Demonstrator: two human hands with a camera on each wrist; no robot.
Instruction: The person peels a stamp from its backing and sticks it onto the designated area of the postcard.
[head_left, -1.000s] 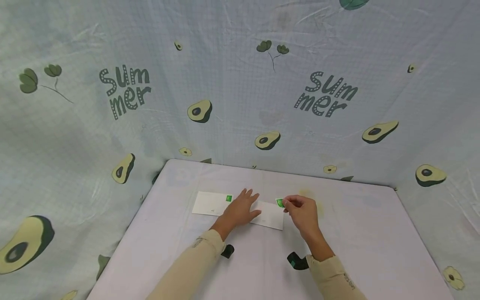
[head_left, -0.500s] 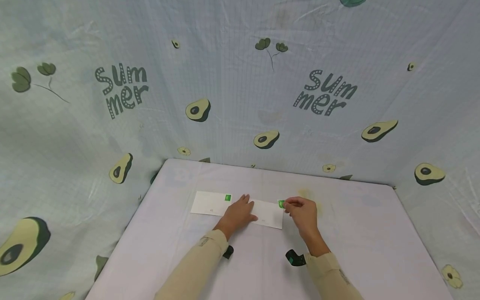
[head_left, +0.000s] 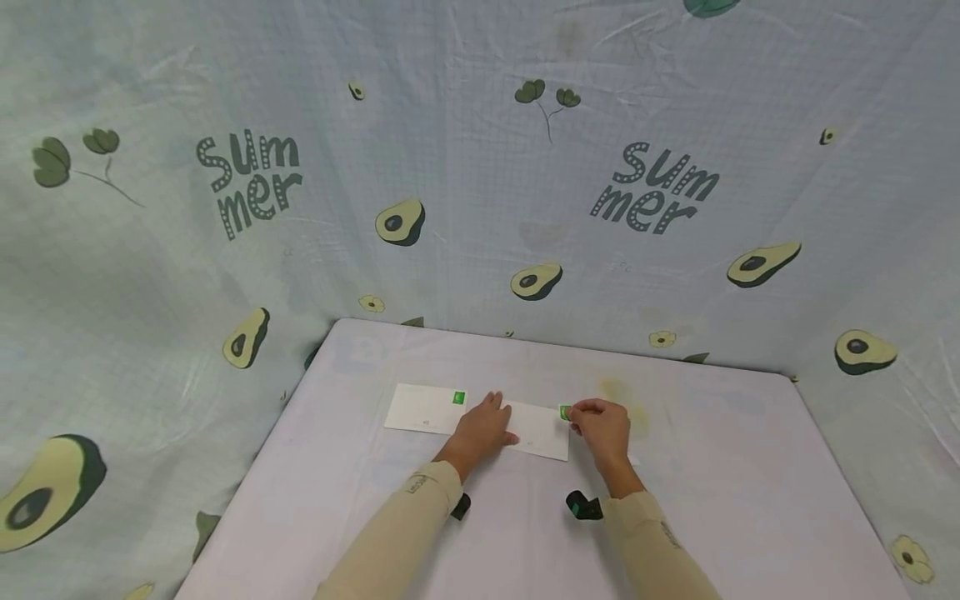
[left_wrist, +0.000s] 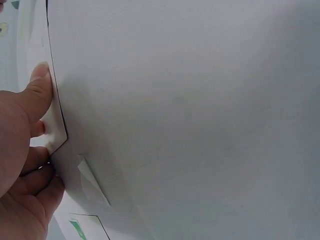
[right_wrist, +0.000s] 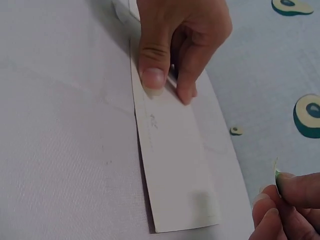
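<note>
A white envelope [head_left: 536,437] lies flat at mid-table, also seen lengthwise in the right wrist view. My left hand [head_left: 480,429] rests on its left end, with thumb and fingertips pressing the paper. My right hand [head_left: 603,427] pinches a small green stamp [head_left: 565,412] between thumb and fingertips, at the envelope's upper right corner. In the right wrist view the stamp [right_wrist: 278,180] stands edge-on above the paper, apart from it. To the left lies another white envelope [head_left: 420,408] with a green stamp [head_left: 459,398] on its upper right corner.
A small white paper strip [left_wrist: 92,180] lies between the envelopes, near my left hand. A black wrist camera [head_left: 583,506] hangs below my right wrist. The pale table [head_left: 735,467] is backed by a patterned cloth [head_left: 465,167].
My left hand has drawn slightly back toward me, with its fingers closer together. The stamp in my right hand has moved slightly right and down, over the envelope's corner.
</note>
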